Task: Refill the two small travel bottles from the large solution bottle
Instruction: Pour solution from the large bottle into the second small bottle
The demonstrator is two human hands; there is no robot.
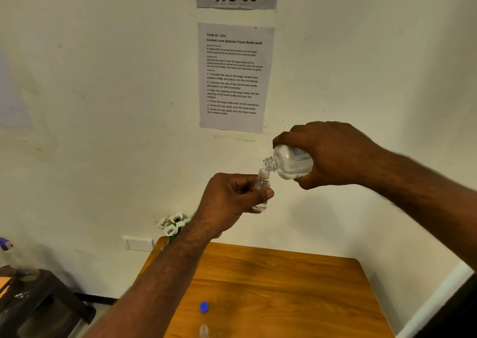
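Pouring step, mid-air above wooden tabletop (296, 286). Right hand (335, 154) wrapped round large solution bottle (293, 163), tipped neck-down so mouth sits right over travel bottle (261, 190) opening, rims touching or nearly. Left hand (232, 198) pinching small bottle upright btwn thumb and fingers, raised to meet spout, prob. for better aim. Little liquid visible at its base. Blue cap (204, 307) parked on tabletop; second travel bottle (204, 330) uncapped near front edge, apparently awaiting its turn.

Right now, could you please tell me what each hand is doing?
Left hand: closed around the small travel bottle, held upright.
Right hand: closed around the large solution bottle, tipped over the small one's mouth.
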